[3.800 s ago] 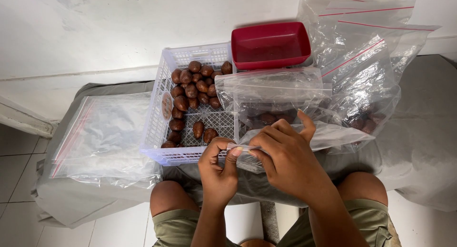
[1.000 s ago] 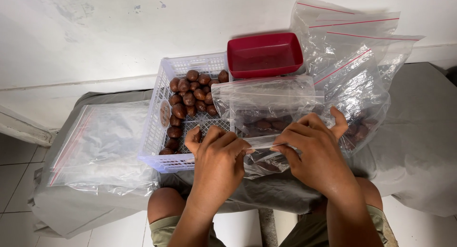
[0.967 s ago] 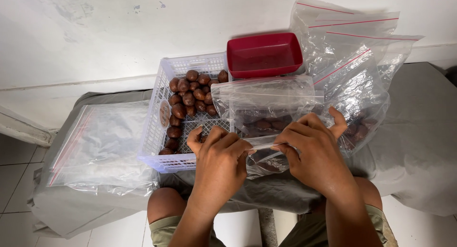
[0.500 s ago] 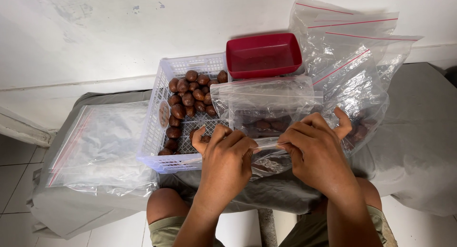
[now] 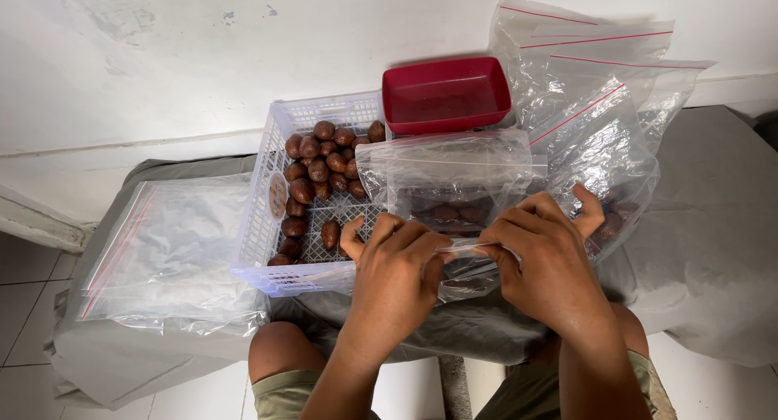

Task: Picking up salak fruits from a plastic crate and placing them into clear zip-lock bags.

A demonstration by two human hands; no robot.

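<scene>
Over the person's lap, beside the white basket (image 5: pixel 275 225) of brown fruit (image 5: pixel 318 170), lay the clear zip bag (image 5: pixel 454 195). Both the left hand (image 5: pixel 397 266) and right hand (image 5: pixel 551 262) pinched its top strip closed. Thin, slippery and limp, though weighted by fruit, it seemed best gripped along that stiffer strip.

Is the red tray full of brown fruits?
No, the red tray looks empty; the brown fruits lie in the white basket beside it.
</scene>
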